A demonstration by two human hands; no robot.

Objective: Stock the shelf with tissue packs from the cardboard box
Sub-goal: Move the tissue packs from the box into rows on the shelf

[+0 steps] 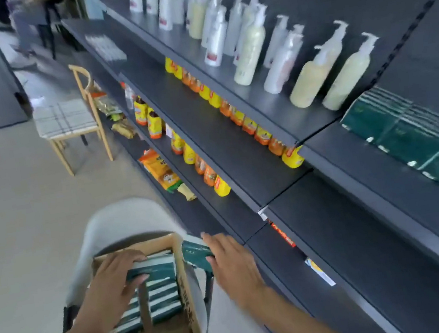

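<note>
Both hands lifting tissue packs out

Left hand [121, 276] grips a pack [153, 268] inside the cardboard box [185, 284]; right hand [233, 260] holds another pack [197, 254] just outside it. Next, I'd judge: carry them to the stocked shelf [385, 188] on the right.

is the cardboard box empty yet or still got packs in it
Not empty. The cardboard box holds rows of green tissue packs standing on edge, with a bare stretch of its floor showing nearer the camera and more packs at the frame's bottom edge.

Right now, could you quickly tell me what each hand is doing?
Left hand: grips a tissue pack inside the cardboard box.
Right hand: holds another green tissue pack just outside the box.
</note>
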